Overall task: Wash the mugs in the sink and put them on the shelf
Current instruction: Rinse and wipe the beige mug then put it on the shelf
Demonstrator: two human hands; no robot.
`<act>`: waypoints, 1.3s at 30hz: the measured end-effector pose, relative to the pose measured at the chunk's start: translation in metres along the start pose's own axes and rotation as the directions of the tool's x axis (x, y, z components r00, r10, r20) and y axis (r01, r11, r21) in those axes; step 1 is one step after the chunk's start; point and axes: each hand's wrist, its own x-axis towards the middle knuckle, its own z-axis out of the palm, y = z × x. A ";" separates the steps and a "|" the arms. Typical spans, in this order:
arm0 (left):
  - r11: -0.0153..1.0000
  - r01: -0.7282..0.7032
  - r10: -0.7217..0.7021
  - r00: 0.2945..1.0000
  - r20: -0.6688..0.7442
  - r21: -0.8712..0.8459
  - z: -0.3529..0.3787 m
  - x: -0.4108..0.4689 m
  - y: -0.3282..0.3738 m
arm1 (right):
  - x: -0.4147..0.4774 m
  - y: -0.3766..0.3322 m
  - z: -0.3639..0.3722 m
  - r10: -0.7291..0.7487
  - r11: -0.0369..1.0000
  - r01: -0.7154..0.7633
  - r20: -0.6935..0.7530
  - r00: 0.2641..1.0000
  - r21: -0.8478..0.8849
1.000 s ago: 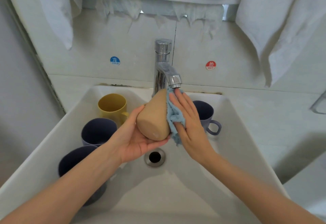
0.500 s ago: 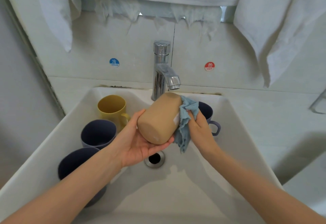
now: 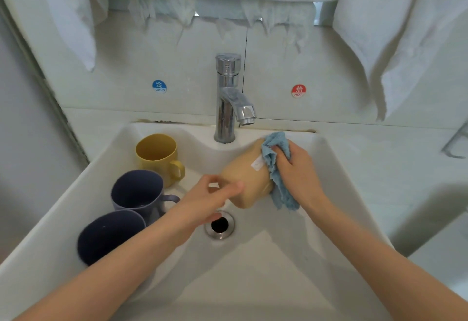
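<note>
A tan mug (image 3: 243,171) lies tilted over the white sink (image 3: 253,277), base towards me. My right hand (image 3: 298,171) presses a blue cloth (image 3: 276,143) around the mug's far rim end. My left hand (image 3: 205,199) is blurred, its fingertips on the mug's near base edge. At the left of the basin stand a yellow mug (image 3: 157,158), a grey-purple mug (image 3: 136,191) and a dark navy mug (image 3: 109,234), all mouth up. No shelf is in view.
A chrome faucet (image 3: 228,98) stands behind the basin, no water running. The drain (image 3: 219,224) is below my hands. White towels (image 3: 405,29) hang over the tiled wall. Cold and hot stickers flank the faucet.
The mug and cloth shifted right and lower. My left hand slid from cupping the mug underneath to fingertips at its base. My right hand now wraps the rim end, hiding the purple mug behind.
</note>
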 end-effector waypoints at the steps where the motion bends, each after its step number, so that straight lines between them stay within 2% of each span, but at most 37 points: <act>1: 1.000 0.000 0.000 1.000 0.014 0.001 0.002 0.000 0.000 | 0.000 -0.001 0.000 -0.003 1.000 0.003 0.007 1.000 -0.022; 5: 0.996 0.012 -0.013 1.000 -0.007 -0.090 0.002 0.001 0.000 | -0.002 -0.001 0.001 -0.026 0.998 0.026 0.005 1.000 -0.055; 8: 0.958 0.032 -0.018 0.999 0.051 -0.285 0.000 -0.002 0.002 | -0.006 0.000 0.004 -0.206 0.971 0.204 -0.001 0.979 -0.120; 10: 0.910 0.056 -0.023 0.996 0.085 -0.411 -0.002 -0.002 0.004 | -0.009 0.001 0.007 -0.359 0.904 0.364 0.061 0.931 -0.226; 13: 0.832 0.125 -0.067 0.990 0.127 -0.540 -0.005 -0.002 0.005 | -0.022 0.002 0.018 -0.508 0.781 0.535 0.171 0.844 -0.323; 16: 0.810 0.172 -0.095 0.982 0.164 -0.560 -0.010 -0.001 0.004 | -0.039 0.003 0.036 -0.585 0.689 0.646 0.274 0.764 -0.329; 18: 0.787 0.207 -0.104 0.973 0.206 -0.581 -0.011 -0.001 0.003 | -0.043 0.003 0.041 -0.618 0.633 0.681 0.289 0.731 -0.368; 19: 0.774 0.220 -0.113 0.971 0.212 -0.593 -0.011 -0.001 0.004 | -0.042 0.003 0.042 -0.625 0.637 0.680 0.272 0.731 -0.363; 21: 0.748 0.240 -0.150 0.969 0.194 -0.619 -0.009 -0.001 0.005 | -0.038 0.003 0.039 -0.580 0.728 0.617 0.213 0.786 -0.299; 23: 0.743 0.262 -0.188 0.965 0.184 -0.616 -0.008 -0.001 0.006 | -0.029 0.009 0.033 -0.443 0.864 0.457 0.112 0.890 -0.211; 25: 0.749 0.285 -0.210 0.958 0.195 -0.598 -0.008 -0.002 0.006 | -0.020 0.015 0.027 -0.296 0.948 0.298 0.031 0.955 -0.114; 28: 0.744 0.311 -0.216 0.949 0.228 -0.592 -0.006 -0.003 0.007 | -0.016 0.012 0.019 -0.212 0.964 0.208 0.008 0.977 0.167; 29: 0.737 0.319 -0.216 0.947 0.239 -0.596 -0.006 -0.003 0.007 | -0.019 0.009 0.019 -0.216 0.958 0.210 0.009 0.976 0.194; 32: 0.727 0.324 -0.200 0.943 0.264 -0.606 -0.008 -0.002 0.006 | -0.031 0.005 0.026 -0.405 0.911 0.408 0.052 0.913 -0.063; 34: 0.727 0.319 -0.178 0.943 0.281 -0.608 -0.010 -0.001 0.005 | -0.037 0.007 0.034 -0.574 0.766 0.579 0.107 0.812 -0.279; 37: 0.735 0.309 -0.132 0.939 0.319 -0.603 -0.012 -0.002 0.004 | -0.050 0.001 0.043 -0.707 0.576 0.713 0.193 0.680 -0.399; 39: 0.739 0.296 -0.106 0.938 0.330 -0.605 -0.013 -0.002 0.004 | -0.052 0.000 0.044 -0.730 0.538 0.737 0.211 0.650 -0.410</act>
